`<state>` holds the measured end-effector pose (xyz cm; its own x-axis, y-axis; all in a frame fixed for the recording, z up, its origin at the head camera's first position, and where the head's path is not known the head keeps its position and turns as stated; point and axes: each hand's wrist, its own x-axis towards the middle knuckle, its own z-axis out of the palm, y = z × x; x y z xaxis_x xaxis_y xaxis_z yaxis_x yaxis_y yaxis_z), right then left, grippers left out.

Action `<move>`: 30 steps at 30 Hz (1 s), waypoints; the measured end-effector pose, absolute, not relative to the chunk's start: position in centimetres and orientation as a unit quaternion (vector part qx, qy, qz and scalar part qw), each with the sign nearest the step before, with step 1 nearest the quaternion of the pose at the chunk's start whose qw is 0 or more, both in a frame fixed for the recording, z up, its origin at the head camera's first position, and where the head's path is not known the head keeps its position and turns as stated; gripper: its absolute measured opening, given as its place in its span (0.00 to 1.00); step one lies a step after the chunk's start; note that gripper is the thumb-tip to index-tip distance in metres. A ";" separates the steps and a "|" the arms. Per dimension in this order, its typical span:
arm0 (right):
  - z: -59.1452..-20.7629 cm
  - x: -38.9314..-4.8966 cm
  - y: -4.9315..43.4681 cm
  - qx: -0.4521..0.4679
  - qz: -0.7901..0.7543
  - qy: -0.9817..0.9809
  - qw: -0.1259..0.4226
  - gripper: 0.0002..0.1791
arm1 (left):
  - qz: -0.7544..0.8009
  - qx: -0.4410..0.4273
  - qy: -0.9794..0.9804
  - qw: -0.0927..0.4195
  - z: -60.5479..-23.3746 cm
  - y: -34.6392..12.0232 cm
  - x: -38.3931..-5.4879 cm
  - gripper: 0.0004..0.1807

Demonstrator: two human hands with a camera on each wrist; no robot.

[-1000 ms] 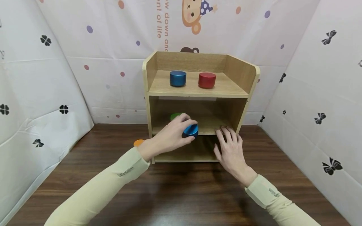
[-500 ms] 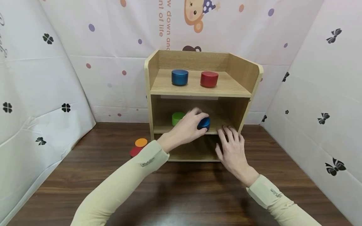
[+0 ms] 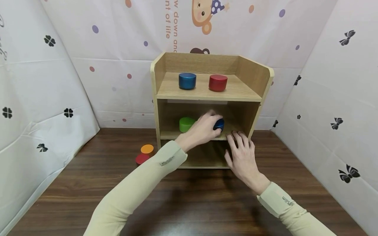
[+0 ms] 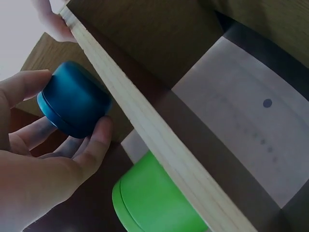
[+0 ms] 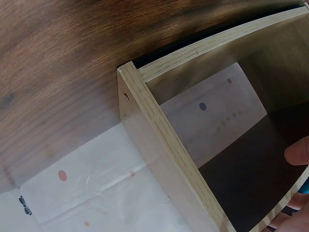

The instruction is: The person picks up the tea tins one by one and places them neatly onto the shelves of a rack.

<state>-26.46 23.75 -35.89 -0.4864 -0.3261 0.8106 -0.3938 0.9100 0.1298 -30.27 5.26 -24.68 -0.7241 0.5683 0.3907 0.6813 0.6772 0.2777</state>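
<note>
My left hand (image 3: 203, 127) holds a blue round tin (image 4: 75, 99) at the right part of the wooden rack's middle shelf (image 3: 171, 135), thumb and fingers on its sides. A faint lid seam shows round the tin. Left of it on that shelf stands a green round tin (image 3: 186, 125). My right hand (image 3: 242, 159) rests with its fingertips over the front edge of the middle shelf, near the rack's right side. Its thumb (image 5: 298, 152) stays below the board, apart from it.
A blue tin (image 3: 187, 81) and a red tin (image 3: 218, 83) stand on the rack's top board (image 3: 177, 94). An orange tin (image 3: 147, 149) and another red tin (image 3: 142, 159) are on the dark table (image 3: 189, 203), left of the rack. Patterned cloth (image 3: 118, 42) surrounds the table.
My left hand has carried the blue tin rightward and up, from the shelf's front edge onto the middle shelf. The green tin is now uncovered. My right hand has stayed in place.
</note>
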 end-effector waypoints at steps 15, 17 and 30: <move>-36.0 -26.5 23.8 0.207 0.033 -0.864 0.458 0.30 | -0.203 -0.330 -0.913 0.129 -25.4 7.0 -31.2 0.25; -36.0 -26.5 23.8 0.208 0.032 -0.863 0.459 0.30 | -0.200 -0.327 -0.915 0.126 -25.5 7.1 -31.4 0.26; -36.1 -26.4 23.8 0.207 0.030 -0.862 0.462 0.30 | -0.185 -0.321 -0.920 0.126 -25.9 7.8 -31.7 0.25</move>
